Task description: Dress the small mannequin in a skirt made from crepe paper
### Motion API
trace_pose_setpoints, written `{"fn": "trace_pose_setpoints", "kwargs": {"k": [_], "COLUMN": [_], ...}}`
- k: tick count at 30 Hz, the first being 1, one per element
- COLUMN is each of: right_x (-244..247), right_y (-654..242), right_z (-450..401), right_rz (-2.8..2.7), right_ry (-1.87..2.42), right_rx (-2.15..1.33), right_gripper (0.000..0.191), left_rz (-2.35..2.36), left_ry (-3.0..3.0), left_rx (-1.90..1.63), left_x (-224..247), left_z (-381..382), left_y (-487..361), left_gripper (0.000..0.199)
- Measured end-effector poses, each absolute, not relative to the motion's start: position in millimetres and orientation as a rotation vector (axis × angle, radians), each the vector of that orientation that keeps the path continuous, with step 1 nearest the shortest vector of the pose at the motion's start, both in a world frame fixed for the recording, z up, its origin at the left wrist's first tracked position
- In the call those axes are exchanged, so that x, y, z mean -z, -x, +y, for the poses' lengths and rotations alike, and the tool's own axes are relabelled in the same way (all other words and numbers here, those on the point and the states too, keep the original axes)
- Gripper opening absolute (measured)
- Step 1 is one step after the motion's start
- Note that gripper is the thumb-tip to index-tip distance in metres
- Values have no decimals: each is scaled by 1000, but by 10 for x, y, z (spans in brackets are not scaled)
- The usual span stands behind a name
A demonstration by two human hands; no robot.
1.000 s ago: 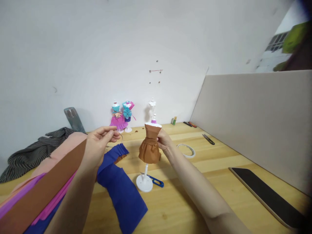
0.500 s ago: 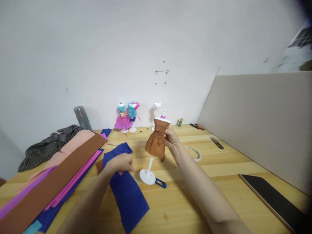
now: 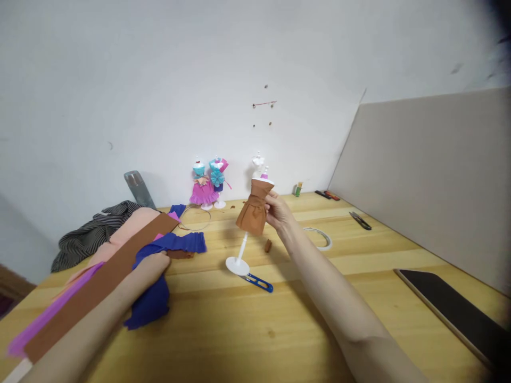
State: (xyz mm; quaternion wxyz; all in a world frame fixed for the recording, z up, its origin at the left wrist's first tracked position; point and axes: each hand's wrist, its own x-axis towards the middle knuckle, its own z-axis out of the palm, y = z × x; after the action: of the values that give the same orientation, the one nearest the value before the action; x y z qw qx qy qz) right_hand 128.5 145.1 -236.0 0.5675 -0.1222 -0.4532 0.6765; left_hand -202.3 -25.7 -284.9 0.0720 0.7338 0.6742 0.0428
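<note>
My right hand (image 3: 278,211) is closed around the side of a small doll mannequin (image 3: 241,247) and holds it tilted, its round white base raised off the table. The mannequin wears a brown crepe-paper dress (image 3: 254,208) with a gathered skirt. My left hand (image 3: 156,261) grips a blue crepe-paper strip (image 3: 149,300), bunched and folded under it; its fingertips are partly hidden. A brown scrap (image 3: 180,255) pokes out beneath the blue paper. Below the mannequin base lies a blue thread snipper (image 3: 258,283), near a small brown paper piece (image 3: 268,245).
Long crepe-paper strips (image 3: 99,281) and a striped cloth (image 3: 93,234) lie at left beside a bottle (image 3: 139,189). Dressed mannequins (image 3: 203,192) stand by the wall. On the right are a tape roll (image 3: 325,239), scissors (image 3: 360,221) and a dark board (image 3: 447,308).
My left hand has pulled the blue crepe paper leftward toward the strips, and it has crumpled. My right hand has lifted the mannequin, uncovering more of the blue snipper and the brown piece.
</note>
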Motion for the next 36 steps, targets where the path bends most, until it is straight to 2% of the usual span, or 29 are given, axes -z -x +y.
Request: {"fn": "trace_pose_setpoints", "kwargs": {"k": [2, 5, 9, 12, 16, 19, 27, 36], "right_x": [2358, 2345, 2315, 2270, 2165, 2072, 1984, 2074], "right_y": [-1268, -1216, -1070, -927, -809, -804, -818, -779], "right_z": [1428, 1373, 1221, 1015, 694, 510, 252, 340], "right_rz": [-1073, -1104, -1193, -1274, -1418, -1519, -1585, -1584], "right_ry": [306, 346, 419, 474, 594, 647, 600, 520], "right_rx": [-1592, -1595, -1606, -1616, -1477, -1379, -1265, -1297], "right_gripper": [26, 25, 23, 20, 17, 15, 11, 19], "left_rz": [2049, 2014, 1916, 1636, 1303, 1153, 998, 1102], "left_ry": [-2181, -2194, -2187, -1701, -1282, -1195, -1398, -1548], "left_rx": [-30, -29, -279, -1044, -1416, -1446, -1408, -1298], "left_x": [2787, 2692, 2579, 2566, 2652, 2685, 2571, 1939], "left_z": [-324, -401, -392, -307, -267, -373, -616, -420], "left_y": [2067, 1944, 1530, 1218, 1025, 1013, 904, 882], "left_gripper": [9, 17, 21, 44, 79, 84, 70, 88]}}
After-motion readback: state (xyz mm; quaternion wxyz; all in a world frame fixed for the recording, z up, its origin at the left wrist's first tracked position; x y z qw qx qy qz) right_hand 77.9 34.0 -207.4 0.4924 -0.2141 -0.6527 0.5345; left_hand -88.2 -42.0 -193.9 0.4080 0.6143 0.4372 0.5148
